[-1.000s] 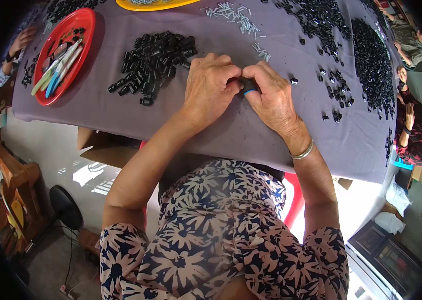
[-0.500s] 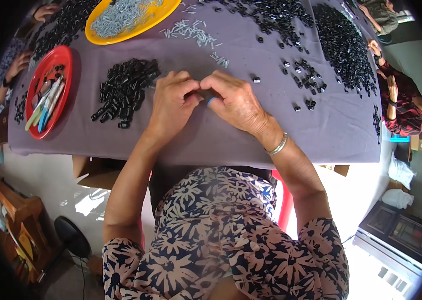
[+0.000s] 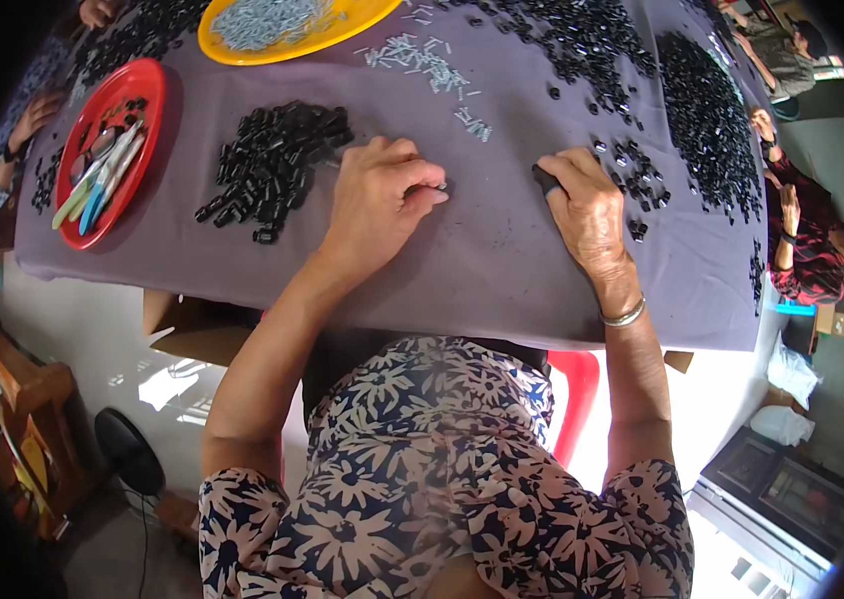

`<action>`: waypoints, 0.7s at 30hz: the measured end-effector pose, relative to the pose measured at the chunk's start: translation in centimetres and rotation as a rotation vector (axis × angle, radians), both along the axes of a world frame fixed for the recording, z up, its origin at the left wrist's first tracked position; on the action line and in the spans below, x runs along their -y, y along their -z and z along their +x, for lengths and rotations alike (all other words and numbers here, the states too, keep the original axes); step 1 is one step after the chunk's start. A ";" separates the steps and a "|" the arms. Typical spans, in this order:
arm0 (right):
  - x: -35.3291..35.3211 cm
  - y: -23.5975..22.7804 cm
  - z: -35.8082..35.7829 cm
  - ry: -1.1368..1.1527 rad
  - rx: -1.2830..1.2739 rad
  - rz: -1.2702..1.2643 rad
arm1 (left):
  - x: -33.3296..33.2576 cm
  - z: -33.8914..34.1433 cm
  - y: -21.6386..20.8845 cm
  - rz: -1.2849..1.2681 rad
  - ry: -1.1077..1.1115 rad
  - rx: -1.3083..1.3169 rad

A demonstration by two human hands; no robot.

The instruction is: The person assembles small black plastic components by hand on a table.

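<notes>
My left hand (image 3: 382, 205) is closed in a pinch above the cloth. A small greyish tip shows between its thumb and forefinger, too small to name. To the right, apart from it, my right hand (image 3: 585, 205) has its fingers curled in and closed. Something dark covers or sits at its thumb, and whatever the fingertips hold is hidden. A heap of short black cylindrical pieces (image 3: 267, 175) lies left of my left hand. Just beyond my right hand are loose black ring-like pieces (image 3: 645, 180). Thin grey pins (image 3: 422, 62) are scattered farther back.
A red tray (image 3: 149, 150) with knife-like handled tools (image 3: 107, 185) stands at the left. A yellow plate (image 3: 317, 52) of grey pins is at the back. Black heaps (image 3: 707, 120) spread along the far right. Other people's hands (image 3: 37, 115) are at the table's left and right sides.
My hands, together before, are now apart. The right one has moved right toward the loose black pieces; the left has shifted slightly right. The view has shifted a little.
</notes>
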State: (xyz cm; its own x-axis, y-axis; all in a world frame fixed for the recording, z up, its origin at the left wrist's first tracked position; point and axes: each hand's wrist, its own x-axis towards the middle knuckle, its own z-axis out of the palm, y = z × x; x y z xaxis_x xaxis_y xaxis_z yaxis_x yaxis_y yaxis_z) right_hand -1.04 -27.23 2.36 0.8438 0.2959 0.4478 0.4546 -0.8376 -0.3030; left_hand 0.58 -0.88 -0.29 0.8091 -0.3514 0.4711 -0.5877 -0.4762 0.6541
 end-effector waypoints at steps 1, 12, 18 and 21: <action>0.0 0.1 0.2 -0.012 -0.004 0.005 | 0.0 0.1 0.1 0.005 -0.012 -0.004; -5.3 0.1 0.8 -0.197 -0.608 0.789 | 0.0 0.0 0.6 0.023 -0.031 0.020; -6.7 -1.5 1.2 -0.317 -0.283 0.294 | 0.0 -0.2 0.1 0.048 -0.034 -0.031; -7.0 -1.3 1.4 -0.343 -0.253 0.361 | 0.0 -0.2 0.2 0.036 -0.034 -0.018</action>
State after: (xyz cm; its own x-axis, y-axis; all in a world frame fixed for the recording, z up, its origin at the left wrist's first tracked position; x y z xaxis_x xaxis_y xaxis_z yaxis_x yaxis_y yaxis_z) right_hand 0.34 -20.23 3.66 0.8207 0.4378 0.3672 0.5583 -0.4777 -0.6783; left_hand 0.37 -0.92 -0.50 0.8291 -0.3398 0.4440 -0.5590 -0.5193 0.6464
